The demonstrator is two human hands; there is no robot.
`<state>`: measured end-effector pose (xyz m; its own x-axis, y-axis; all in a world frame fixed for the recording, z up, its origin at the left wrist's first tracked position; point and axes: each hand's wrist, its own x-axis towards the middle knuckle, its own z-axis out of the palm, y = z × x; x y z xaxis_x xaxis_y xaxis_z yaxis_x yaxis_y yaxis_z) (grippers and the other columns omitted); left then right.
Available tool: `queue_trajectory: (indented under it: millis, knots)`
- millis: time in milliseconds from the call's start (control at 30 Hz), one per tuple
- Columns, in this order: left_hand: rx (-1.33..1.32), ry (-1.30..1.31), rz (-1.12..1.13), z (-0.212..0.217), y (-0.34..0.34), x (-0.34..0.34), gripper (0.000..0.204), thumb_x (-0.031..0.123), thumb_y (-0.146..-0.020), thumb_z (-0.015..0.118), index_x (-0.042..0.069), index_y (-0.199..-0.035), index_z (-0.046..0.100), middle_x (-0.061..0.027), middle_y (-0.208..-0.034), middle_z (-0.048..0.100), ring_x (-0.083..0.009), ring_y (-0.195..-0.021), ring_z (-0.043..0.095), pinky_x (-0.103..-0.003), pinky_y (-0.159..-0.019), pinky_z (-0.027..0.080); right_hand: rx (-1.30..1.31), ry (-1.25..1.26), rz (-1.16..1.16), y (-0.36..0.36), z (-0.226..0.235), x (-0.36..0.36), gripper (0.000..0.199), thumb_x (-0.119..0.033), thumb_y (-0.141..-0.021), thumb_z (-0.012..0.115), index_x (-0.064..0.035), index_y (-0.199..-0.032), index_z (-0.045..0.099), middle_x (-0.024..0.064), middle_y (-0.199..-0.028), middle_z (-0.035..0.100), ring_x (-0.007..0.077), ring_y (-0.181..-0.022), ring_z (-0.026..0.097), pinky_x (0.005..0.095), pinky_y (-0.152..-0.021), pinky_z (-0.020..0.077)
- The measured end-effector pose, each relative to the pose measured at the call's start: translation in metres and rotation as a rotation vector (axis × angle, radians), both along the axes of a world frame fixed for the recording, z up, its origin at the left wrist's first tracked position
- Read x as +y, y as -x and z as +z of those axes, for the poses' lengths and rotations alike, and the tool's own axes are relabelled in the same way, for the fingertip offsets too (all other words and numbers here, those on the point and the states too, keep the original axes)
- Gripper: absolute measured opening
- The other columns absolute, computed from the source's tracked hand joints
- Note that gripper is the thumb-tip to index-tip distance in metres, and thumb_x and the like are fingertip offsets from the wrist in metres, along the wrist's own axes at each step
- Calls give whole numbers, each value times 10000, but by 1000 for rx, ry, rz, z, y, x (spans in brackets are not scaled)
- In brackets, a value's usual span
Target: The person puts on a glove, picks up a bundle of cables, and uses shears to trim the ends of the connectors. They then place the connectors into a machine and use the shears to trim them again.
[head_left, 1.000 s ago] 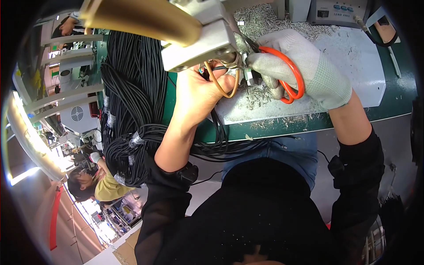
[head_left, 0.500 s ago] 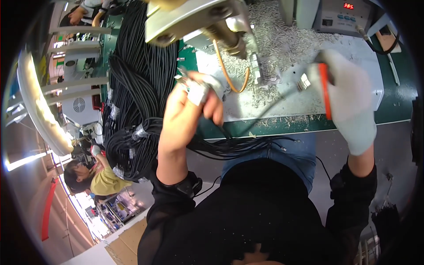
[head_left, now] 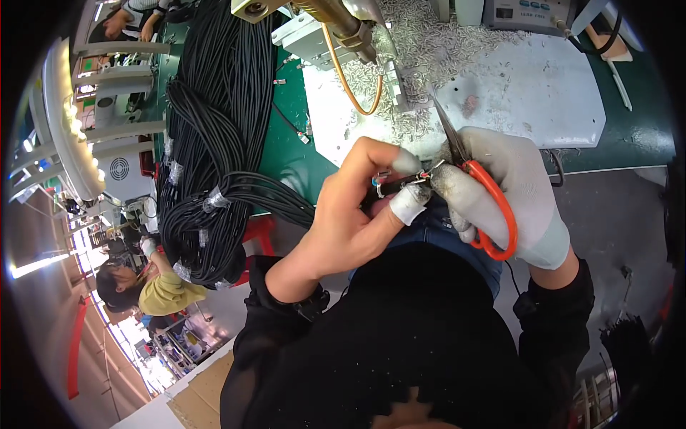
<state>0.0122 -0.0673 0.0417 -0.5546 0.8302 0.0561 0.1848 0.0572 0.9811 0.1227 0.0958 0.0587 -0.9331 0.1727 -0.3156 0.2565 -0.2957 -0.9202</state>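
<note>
My left hand, bare but for pale covers on the thumb and a fingertip, is closed around the end of a black cable. Small coloured wires poke out of that end between the two hands. My right hand wears a whitish glove with greyed fingertips. It holds orange-handled scissors, their blades pointing up and away over the work plate. The right thumb and finger meet at the wire tips; whether they pinch a wire is hidden. Both hands are just in front of the table edge.
A metal press with an orange tube stands over a white plate strewn with metal clippings. Black cable bundles lie at left. A control box is behind. Two people sit farther left.
My hands have come together from apart, the left moving right, the right moving left and down. The scissors blades now show, and the view has shifted slightly.
</note>
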Motion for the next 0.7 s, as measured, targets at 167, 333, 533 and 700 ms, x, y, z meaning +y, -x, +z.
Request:
queue_trajectory:
  millis: [167, 333, 533, 700]
  knots:
    - [624, -15, -135, -1, 4, -5, 289, 26, -829, 674, -5, -1032, 472, -29, -748, 520, -60, -690, 466, -210, -601, 387, -95, 172, 46, -8, 2, 7, 236, -202, -874, 598, -1, -757, 558, 30, -602, 587, 77, -502, 551, 204, -459, 415]
    - [22, 151, -93, 2, -6, -9, 294, -26, -778, 681, 10, -1013, 508, -44, -744, 535, -102, -628, 484, -216, -540, 376, 95, -280, -210, -16, -8, -18, 170, -150, -854, 600, 10, -806, 569, 48, -598, 579, 105, -509, 571, 223, -472, 433]
    - [401, -211, -183, -11, 10, -3, 223, -52, -800, 641, 14, -974, 520, -55, -776, 589, -107, -563, 488, -223, -511, 386, 144, -821, -126, -21, -12, -22, 101, -75, -803, 614, 11, -851, 588, 61, -609, 565, 135, -559, 605, 254, -515, 461]
    - [798, -114, -351, -1, 15, -6, 214, -31, -821, 630, 18, -994, 514, -57, -799, 599, -128, -585, 520, -249, -497, 414, 47, -120, -13, -23, -24, -10, 107, -124, -813, 627, -34, -795, 572, 79, -586, 545, 196, -498, 562, 267, -474, 434]
